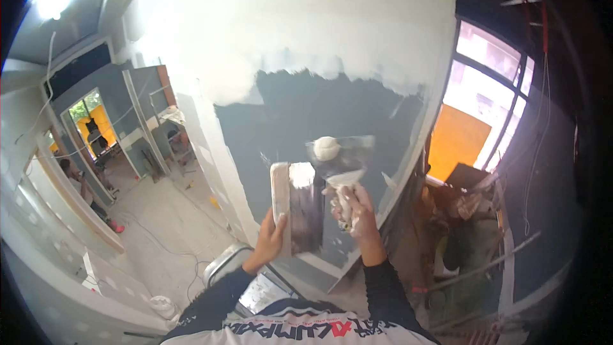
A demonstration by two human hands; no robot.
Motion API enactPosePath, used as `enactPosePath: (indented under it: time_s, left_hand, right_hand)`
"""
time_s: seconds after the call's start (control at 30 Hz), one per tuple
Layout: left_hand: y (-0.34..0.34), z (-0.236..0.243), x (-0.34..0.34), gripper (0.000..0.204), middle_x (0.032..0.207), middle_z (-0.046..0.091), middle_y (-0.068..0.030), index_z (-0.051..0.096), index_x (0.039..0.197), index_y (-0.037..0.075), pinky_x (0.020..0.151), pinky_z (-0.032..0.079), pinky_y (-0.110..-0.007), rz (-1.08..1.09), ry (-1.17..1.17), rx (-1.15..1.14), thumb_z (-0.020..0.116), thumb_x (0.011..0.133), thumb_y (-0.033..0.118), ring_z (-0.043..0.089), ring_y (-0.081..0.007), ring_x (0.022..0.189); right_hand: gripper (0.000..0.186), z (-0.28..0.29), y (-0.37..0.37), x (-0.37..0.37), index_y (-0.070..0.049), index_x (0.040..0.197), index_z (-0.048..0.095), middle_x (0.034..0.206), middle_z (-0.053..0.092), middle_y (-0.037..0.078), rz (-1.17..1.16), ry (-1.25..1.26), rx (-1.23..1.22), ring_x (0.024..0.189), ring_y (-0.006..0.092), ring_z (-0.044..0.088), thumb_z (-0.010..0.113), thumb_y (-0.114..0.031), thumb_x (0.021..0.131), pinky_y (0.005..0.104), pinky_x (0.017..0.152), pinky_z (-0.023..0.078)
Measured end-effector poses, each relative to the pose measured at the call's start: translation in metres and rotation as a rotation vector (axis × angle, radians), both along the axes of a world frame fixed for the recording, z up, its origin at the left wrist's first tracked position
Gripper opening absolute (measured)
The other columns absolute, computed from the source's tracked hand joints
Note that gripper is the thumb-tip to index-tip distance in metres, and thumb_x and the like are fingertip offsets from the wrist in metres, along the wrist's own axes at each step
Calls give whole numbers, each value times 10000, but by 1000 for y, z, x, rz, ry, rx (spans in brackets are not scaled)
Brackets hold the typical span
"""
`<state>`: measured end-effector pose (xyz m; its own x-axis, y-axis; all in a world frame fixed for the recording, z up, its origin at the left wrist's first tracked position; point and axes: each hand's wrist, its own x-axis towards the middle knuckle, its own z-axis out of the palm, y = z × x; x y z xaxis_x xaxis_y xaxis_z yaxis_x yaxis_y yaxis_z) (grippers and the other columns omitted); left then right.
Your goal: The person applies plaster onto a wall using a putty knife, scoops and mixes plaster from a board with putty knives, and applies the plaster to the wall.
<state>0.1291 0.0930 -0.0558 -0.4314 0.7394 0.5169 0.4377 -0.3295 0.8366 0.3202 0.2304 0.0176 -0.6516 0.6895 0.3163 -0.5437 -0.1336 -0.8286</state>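
Observation:
My left hand (270, 241) is closed round the pale, plaster-coated back strip of a wide skimming blade (308, 214). White compound sticks to the upper part of its metal face. In my right hand (355, 209), whose fingers are smeared white, is the handle of a putty knife (355, 153). A round lump of white joint compound (327, 147) sits on the left part of the knife's blade. Both tools are in front of a grey wall panel (325, 105), just right of the skimming blade's top. White compound covers the panel's upper part (306, 19), ending in a ragged edge.
Below my left arm stands a metal-framed step or chair (220, 262). A white bucket (164, 306) and cables (185, 252) are on the dusty floor at left. A person (80, 185) sits by the left partition. Clutter (456, 207) lies under the bright window (482, 96) at right.

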Motion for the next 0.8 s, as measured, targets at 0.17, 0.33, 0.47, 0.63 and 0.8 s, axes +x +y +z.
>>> enactPosePath:
  time_s: [0.17, 0.33, 0.47, 0.63, 0.8]
  left_hand:
    - [10, -6, 0, 542, 1209, 593, -116, 391, 1431, 26, 923, 516, -381, -306, -904, -125, 437, 1060, 418, 602, -211, 1088]
    - [17, -25, -44, 612, 1193, 596, -107, 416, 1398, 38, 912, 549, -421, -242, -1036, -135, 492, 1016, 511, 634, -233, 1046]
    - [36, 18, -104, 536, 1049, 592, -67, 479, 1314, 36, 811, 575, -391, -113, -859, 124, 520, 1014, 478, 641, -201, 914]
    - [63, 127, -220, 381, 1024, 614, -63, 480, 1292, 91, 773, 578, -373, 22, -422, 377, 573, 1012, 332, 643, -191, 910]
    - [147, 213, -326, 550, 1322, 550, -171, 368, 1470, 6, 983, 447, -358, 345, 2, 560, 564, 1015, 246, 594, -295, 1125]
  right_hand:
    - [490, -9, -11, 6, -140, 1339, 563, 1269, 581, 162, -693, -367, 1093, 989, 244, 675, 550, 28, 880, 358, 772, 580]
    - [689, -46, -9, 14, -212, 1464, 502, 1303, 555, 125, -873, -787, 1493, 973, 316, 674, 559, 47, 828, 368, 800, 580]
    - [649, -52, 12, 48, -201, 1453, 516, 1258, 582, 123, -1028, -715, 1284, 980, 303, 679, 557, 26, 847, 359, 809, 568]
    - [302, -36, 64, 109, 2, 1284, 586, 1211, 612, 202, -1594, -258, 1254, 1049, 342, 638, 490, -79, 1009, 406, 844, 517]
    - [306, -94, 177, 138, 109, 1199, 575, 1211, 611, 277, -1753, -219, 496, 1125, 382, 588, 487, -132, 1033, 479, 1001, 424]
